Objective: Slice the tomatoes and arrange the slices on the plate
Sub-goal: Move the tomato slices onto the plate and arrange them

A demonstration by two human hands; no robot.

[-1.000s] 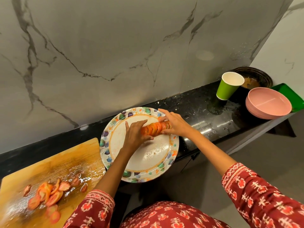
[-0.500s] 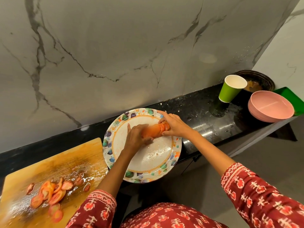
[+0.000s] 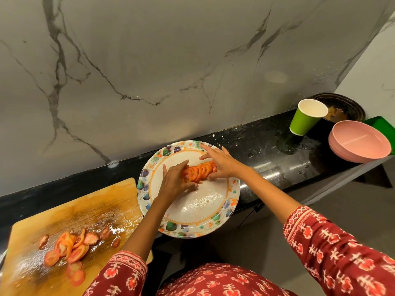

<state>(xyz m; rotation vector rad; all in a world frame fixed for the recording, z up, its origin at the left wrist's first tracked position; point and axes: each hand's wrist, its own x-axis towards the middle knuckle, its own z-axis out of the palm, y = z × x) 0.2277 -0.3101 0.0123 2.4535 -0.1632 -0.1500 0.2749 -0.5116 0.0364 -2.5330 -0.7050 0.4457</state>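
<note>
Head view shows your left hand [image 3: 173, 182] and right hand [image 3: 221, 165] pressed against opposite ends of the row of tomato slices [image 3: 199, 171], keeping it together at twelve o'clock on the plate [image 3: 205, 226].

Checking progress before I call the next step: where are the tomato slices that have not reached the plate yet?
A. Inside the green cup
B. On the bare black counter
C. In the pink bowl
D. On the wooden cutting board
D: a loose pile of tomato slices lies on the wooden cutting board, while both hands, left and right, press a row of slices on the plate.
</note>
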